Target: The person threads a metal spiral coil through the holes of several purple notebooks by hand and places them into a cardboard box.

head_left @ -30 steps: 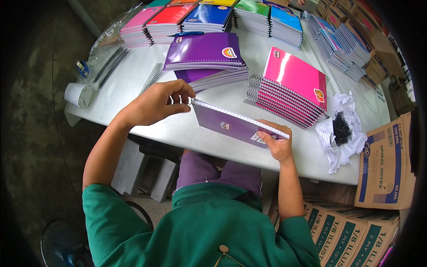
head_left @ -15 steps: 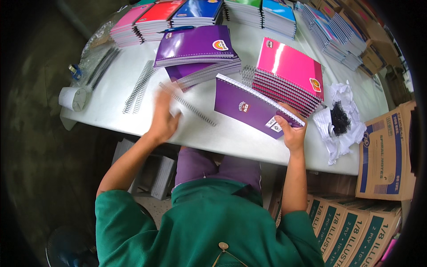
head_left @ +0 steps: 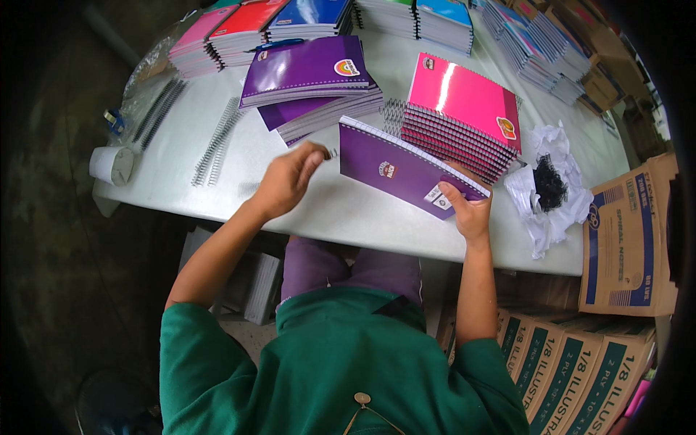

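My right hand grips an unbound purple notebook by its right end, thumb on the cover. The notebook is tilted above the table, its row of punched holes along the upper edge. My left hand is closed in a pinch just off the notebook's left end. A short piece of wire spiral coil sticks out past those fingertips; the rest of it cannot be made out. Behind lie a stack of purple notebooks without coils and a stack of pink notebooks with coils.
Loose spiral coils and darker coils lie at left, near a white roll and a tape roll. Crumpled white paper holds a black tangle at right. Cardboard boxes stand beyond the table's right edge.
My left hand has moved right, up to the notebook's left end. The coil that stretched diagonally beside it now shows only as a short end at the fingertips. The right hand keeps its hold.
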